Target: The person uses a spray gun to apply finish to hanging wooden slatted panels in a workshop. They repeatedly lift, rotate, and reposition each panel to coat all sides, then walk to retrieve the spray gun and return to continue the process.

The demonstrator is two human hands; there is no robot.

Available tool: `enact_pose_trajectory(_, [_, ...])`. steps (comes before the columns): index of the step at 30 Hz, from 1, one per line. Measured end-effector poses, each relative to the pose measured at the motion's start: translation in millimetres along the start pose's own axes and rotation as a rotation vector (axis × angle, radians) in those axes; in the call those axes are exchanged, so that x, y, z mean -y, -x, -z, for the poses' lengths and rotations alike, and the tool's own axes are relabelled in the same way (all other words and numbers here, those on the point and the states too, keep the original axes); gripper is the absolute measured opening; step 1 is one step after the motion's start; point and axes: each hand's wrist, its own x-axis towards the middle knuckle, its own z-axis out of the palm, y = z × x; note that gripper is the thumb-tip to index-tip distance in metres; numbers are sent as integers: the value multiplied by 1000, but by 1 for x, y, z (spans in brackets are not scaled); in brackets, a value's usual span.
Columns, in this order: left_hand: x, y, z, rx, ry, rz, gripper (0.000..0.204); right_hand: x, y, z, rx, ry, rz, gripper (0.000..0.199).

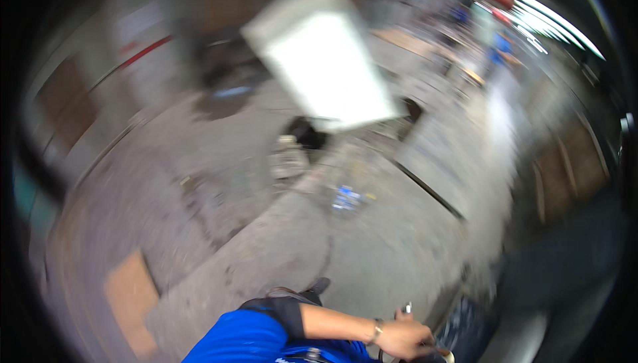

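My left arm, in a blue and dark sleeve, reaches across the bottom of the head view toward the right. A band circles its wrist. My left hand (pixel 404 338) is bent, its fingers curled at a dark object (pixel 435 351) that blur and the lower edge mostly hide. A small silvery tip (pixel 407 308) sticks up just beyond the hand; whether it belongs to the same thing, I cannot tell. My right hand does not show. Dark bluish material (pixel 468 323) lies right of the left hand.
A white boxy piece (pixel 325 64) with a bright face stands ahead, beside a pale container (pixel 288 157). A blue-and-clear item (pixel 345 198) lies on the grey floor (pixel 266 250). Cardboard (pixel 131 290) is at left, brown boxes (pixel 571 164) at right. Someone in blue (pixel 500 49) is farther off.
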Motion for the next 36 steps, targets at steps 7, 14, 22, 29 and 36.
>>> enact_pose_trajectory(7, [81,-79,44,182,28,-58,41,40,52,86,-397,-494,354,34])
enact_pose_trajectory(14, [201,-158,72,99,156,287,38,6,165,121,-887,-624,164,31])
enact_pose_trajectory(22, [223,-341,43,444,-27,157,39,-90,169,116,-1456,-791,134,36])
enact_pose_trajectory(29, [200,-522,-12,702,-96,-9,36,-87,199,133,-1742,-1033,89,46])
enact_pose_trajectory(36, [235,-585,-63,967,-305,206,39,-77,236,125,-1930,-1167,46,47])
